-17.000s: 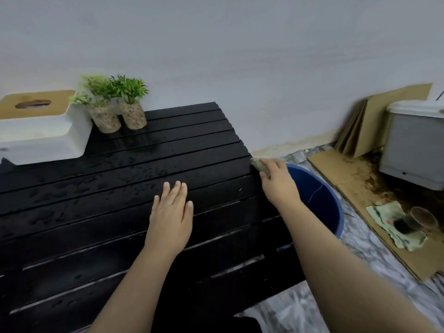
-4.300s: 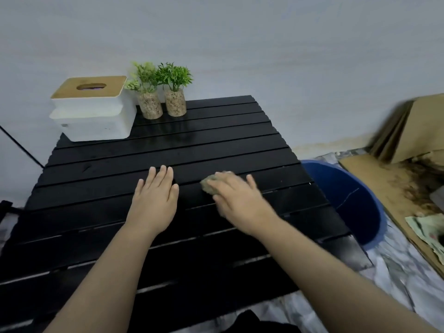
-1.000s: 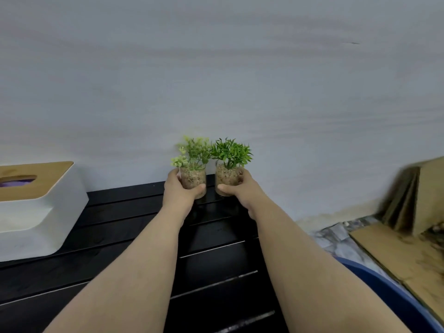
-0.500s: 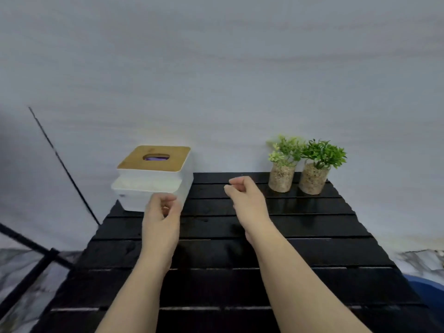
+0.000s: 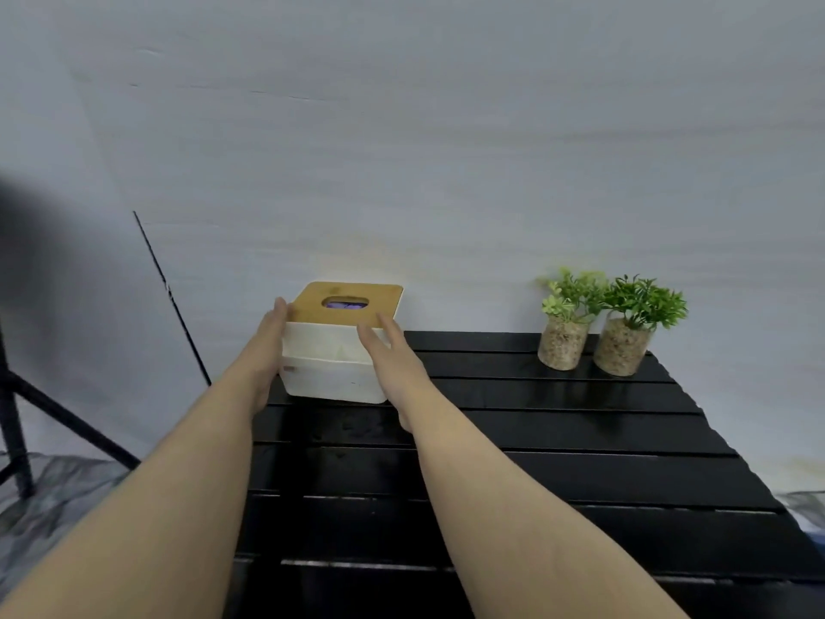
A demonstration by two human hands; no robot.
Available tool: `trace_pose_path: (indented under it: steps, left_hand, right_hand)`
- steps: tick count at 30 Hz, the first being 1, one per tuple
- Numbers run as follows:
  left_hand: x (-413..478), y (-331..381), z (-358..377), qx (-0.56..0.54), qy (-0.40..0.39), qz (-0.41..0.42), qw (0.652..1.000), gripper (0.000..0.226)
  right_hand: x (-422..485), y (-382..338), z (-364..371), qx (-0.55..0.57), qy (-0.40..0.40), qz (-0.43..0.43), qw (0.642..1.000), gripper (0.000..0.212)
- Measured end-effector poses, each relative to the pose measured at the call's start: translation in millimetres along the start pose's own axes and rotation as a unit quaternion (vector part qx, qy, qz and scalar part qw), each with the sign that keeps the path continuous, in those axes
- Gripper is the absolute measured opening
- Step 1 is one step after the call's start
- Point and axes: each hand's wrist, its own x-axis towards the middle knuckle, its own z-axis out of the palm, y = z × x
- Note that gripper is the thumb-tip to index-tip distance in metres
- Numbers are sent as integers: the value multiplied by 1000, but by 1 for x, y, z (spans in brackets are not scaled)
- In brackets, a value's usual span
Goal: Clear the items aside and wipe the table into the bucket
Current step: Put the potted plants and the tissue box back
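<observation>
A white tissue box with a wooden lid stands at the back left corner of the black slatted table. My left hand presses flat against the box's left side. My right hand lies against its right front side, fingers stretched toward the lid. The box is clasped between both hands and rests on the table. No cloth or sponge shows in either hand. The slats look wet and glossy. I cannot make out the bucket.
Two small potted plants stand side by side at the back right of the table, against the pale wall. A black stand's legs rise on the floor at far left. A thin black cable slants down the wall beside the box.
My hands let go of the two plant pots, which now stand at the back right. Both hands moved left and closed around the tissue box.
</observation>
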Motion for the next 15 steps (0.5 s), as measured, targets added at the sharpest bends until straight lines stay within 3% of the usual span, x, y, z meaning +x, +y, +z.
trace_pose_path:
  steps: [7,11,15]
  left_hand:
    - [-49,-11,43,-11,-51,28,998,56]
    - [-92,-7,97,-9,-80,59,995,31]
    - [-129,-4,160,18,-70,98,993,36]
  right_hand:
    - [-33,11,-67,42,54,-9,998,45]
    - [-71,17,-116,49,92,-20,994,49]
    - [-117,15,-176,33,149,-21,988,53]
